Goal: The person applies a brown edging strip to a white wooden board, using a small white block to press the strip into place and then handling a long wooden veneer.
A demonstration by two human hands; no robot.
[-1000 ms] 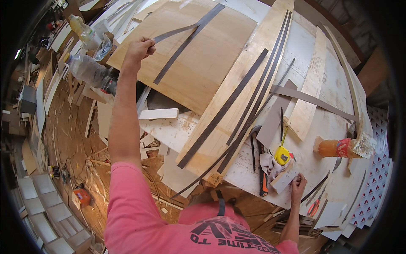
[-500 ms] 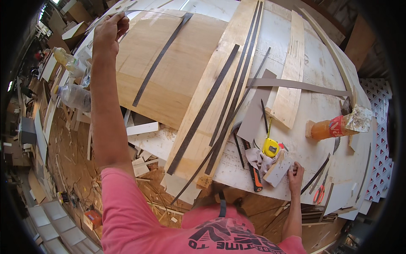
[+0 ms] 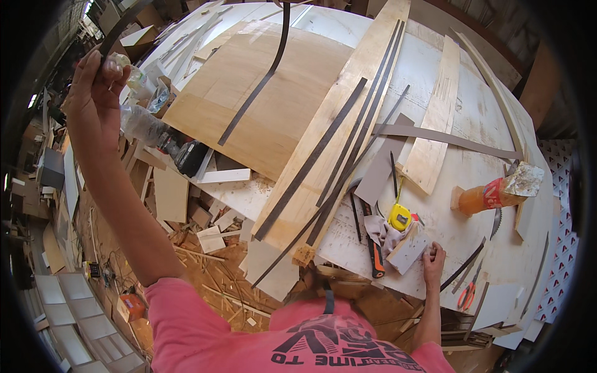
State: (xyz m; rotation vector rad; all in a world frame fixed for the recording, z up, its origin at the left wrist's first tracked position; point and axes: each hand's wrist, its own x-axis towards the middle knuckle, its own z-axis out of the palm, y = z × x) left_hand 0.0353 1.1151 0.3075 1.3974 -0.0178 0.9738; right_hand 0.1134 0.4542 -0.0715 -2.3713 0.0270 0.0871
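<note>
Raised at the far left, my left hand [image 3: 93, 87] pinches a thin dark edging strip [image 3: 111, 43]. The strip runs up out of view; a dark strip [image 3: 273, 65], apparently its other part, comes down from the top edge onto a plywood panel [image 3: 211, 105] and lies flat on it. Low on the right, my right hand [image 3: 434, 261] rests at the table's near edge, its fingers loosely bent and apart, beside a small white-faced block [image 3: 408, 256]. A yellow tape measure [image 3: 399, 217], a crumpled cloth [image 3: 385, 233] and an orange-and-black cutter knife [image 3: 375, 258] lie close by.
More dark strips [image 3: 311, 161] lie along a long pale board [image 3: 292, 177]. A bottle of orange liquid [image 3: 482, 198] stands on the right, with red-handled scissors [image 3: 466, 296] near the edge. A cordless drill [image 3: 189, 156] sits at the left. Wood offcuts [image 3: 211, 239] litter the floor.
My left hand has swung left and nearer, lifting the strip's far end off the panel into a high arc. The view has shifted slightly. My right hand stays by the block.
</note>
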